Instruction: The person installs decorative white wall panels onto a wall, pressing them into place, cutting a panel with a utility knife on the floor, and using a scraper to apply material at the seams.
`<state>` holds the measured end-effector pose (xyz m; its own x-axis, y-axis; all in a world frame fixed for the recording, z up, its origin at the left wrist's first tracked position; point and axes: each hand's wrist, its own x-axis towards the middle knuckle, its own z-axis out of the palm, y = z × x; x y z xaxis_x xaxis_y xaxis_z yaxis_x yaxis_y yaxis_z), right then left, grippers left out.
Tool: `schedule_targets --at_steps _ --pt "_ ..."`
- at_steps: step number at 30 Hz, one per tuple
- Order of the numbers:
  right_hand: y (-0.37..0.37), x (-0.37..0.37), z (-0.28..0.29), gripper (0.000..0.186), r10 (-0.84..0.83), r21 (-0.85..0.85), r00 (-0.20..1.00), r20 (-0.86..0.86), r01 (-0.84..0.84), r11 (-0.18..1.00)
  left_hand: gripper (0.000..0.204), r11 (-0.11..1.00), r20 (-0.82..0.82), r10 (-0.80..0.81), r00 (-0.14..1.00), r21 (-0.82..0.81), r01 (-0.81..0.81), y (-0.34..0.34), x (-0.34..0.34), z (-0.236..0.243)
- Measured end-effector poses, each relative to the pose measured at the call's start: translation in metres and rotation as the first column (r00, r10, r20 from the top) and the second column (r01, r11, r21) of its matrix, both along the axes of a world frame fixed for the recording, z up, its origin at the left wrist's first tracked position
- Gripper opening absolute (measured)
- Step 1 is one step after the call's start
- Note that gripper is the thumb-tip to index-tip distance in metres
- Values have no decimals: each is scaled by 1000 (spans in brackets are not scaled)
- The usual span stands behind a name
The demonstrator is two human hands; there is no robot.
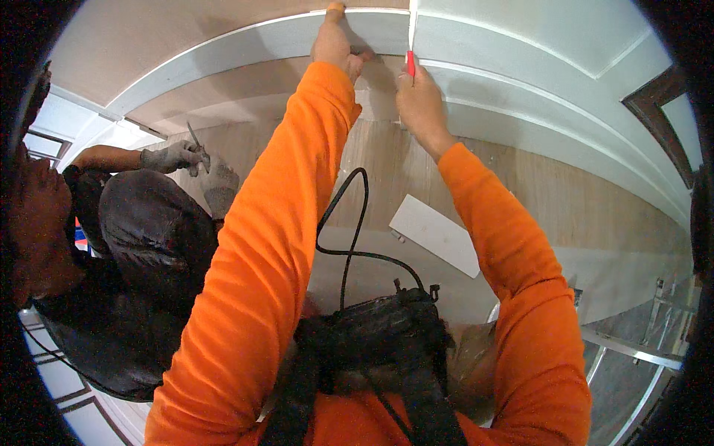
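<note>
In the head view, my right hand (421,100) is closed around a slim red-handled tool (410,62). Its upper end lies against a narrow white vertical strip (413,22) on the wall; I cannot make out its tip or exact kind. My left hand (332,48) reaches up to the white horizontal rail (290,46) of the panelled wall, left of that strip. Its fingers extend upward and its thumb points right, with nothing visible in its grasp. The fingertips are near the top edge of the picture, beside the beige panel (201,41).
At the left crouches a person in dark clothes (152,215), with a thin metal tool (195,137) in grey gloves (175,157). A white board (435,232) lies on the floor below. A black cable (362,215) loops up from my black bag (379,323). A metal frame (632,349) stands at right.
</note>
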<state>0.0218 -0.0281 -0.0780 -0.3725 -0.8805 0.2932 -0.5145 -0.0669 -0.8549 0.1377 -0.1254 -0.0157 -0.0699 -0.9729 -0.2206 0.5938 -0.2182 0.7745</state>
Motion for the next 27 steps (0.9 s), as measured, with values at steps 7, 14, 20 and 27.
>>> schedule_targets --at_steps 7,14,20,27 --pt "-15 -22 -1 36 90 3 993 73 -91 996 64 990 -14 -96 995 -107 94 -1 -4 -5" --pt "-26 -21 -4 34 110 -62 992 65 -106 992 67 996 -166 -21 986 -85 7 -8 -16 -4" --pt "-33 -31 7 35 140 -128 988 61 -132 983 52 979 -362 -190 913 -142 147 -13 -18 -10" --pt "-11 -27 -7 18 188 79 932 309 -222 972 58 980 -148 -123 981 -175 97 -44 -1 -30"
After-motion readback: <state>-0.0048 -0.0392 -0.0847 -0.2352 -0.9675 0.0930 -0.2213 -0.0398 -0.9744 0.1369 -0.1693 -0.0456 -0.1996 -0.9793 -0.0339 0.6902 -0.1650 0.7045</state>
